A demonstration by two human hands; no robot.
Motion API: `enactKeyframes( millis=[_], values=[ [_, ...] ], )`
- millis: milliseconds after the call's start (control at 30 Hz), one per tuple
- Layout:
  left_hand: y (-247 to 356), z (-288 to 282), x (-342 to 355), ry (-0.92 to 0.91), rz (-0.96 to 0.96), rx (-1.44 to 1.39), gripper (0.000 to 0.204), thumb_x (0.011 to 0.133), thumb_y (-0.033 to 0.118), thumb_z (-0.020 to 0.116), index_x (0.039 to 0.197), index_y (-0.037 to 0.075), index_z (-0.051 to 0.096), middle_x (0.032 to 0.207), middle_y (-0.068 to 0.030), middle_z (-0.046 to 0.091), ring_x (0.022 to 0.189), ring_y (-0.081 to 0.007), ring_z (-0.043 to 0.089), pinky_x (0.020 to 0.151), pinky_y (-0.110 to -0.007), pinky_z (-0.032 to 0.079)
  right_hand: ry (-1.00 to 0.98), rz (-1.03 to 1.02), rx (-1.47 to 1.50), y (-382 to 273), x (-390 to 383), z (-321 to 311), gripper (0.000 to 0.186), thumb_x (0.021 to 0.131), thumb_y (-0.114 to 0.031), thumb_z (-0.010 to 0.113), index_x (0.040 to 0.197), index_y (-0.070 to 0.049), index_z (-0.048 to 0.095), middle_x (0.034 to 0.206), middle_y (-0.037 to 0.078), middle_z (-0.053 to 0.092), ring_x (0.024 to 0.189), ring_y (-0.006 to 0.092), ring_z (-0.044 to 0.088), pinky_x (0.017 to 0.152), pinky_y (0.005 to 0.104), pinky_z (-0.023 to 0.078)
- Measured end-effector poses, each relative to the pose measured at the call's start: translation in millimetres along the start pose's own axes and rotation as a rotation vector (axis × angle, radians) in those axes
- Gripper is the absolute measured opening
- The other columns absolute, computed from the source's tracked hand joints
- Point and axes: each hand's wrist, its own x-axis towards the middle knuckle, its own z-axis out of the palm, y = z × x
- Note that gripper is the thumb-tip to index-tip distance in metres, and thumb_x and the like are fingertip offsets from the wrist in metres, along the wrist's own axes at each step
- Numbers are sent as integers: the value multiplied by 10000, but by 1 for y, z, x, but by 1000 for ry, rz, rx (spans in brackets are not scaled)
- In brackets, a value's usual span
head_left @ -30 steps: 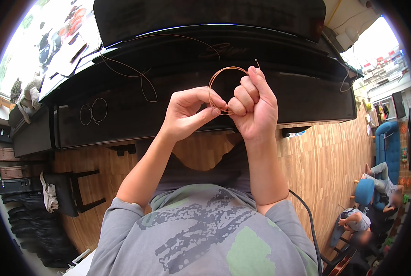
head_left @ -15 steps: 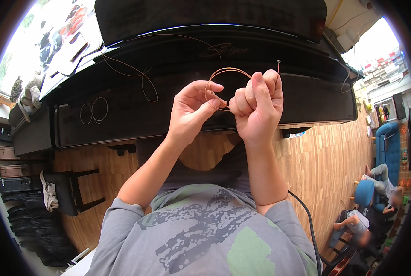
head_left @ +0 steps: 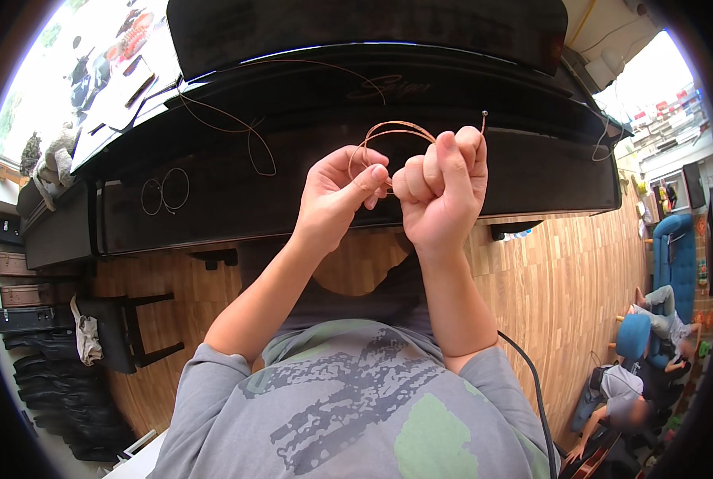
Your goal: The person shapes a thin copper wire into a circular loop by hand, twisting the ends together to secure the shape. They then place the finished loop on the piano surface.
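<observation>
Wire coil (head_left: 398,122), partly hidden in right hand (head_left: 444,188), left hand (head_left: 334,191) obscuring lower edge

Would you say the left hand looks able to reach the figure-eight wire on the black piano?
Probably yes: nothing bulky stands between the left hand and the figure-eight wire, though that hand seems busy with the copper-coloured coil.

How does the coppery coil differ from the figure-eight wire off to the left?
Place: the coppery coil is gripped in the right hand, while the figure-eight wire lies on the black surface.
Shape: the coil's loops overlap; the figure-eight wire makes two loops side by side.
Colour: the coil is orange-brown; the figure-eight wire looks paler.
Both are thin and looped.
</observation>
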Motion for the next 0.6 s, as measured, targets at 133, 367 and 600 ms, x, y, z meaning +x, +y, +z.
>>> enactKeyframes(
  millis=[133, 367, 600],
  values=[
    [-8, 2, -2, 35, 43, -51, 107, 866, 101, 667, 858, 12, 609, 812, -107, 678, 704, -116, 623, 604, -232, 484, 171, 60, 147, -7, 7, 1, 285, 960, -86, 477, 730, -149, 321, 511, -44, 248, 403, 67, 192, 383, 249, 191],
    [-12, 2, -13, 69, 135, 172, 102, 877, 77, 645, 818, 7, 600, 771, -94, 682, 694, -103, 636, 634, -221, 508, 235, 79, 158, -8, 14, -9, 294, 987, -146, 446, 701, -148, 376, 530, -56, 211, 425, 63, 169, 386, 228, 171],
    [9, -15, -8, -156, 36, 170, 552, 809, 223, 727, 1227, 12, 435, 1198, -155, 540, 1079, -198, 549, 888, -327, 474, 154, 259, 170, -13, 14, -10, 304, 952, -90, 499, 700, -173, 348, 518, -62, 267, 404, 45, 205, 366, 222, 178]
  ],
)
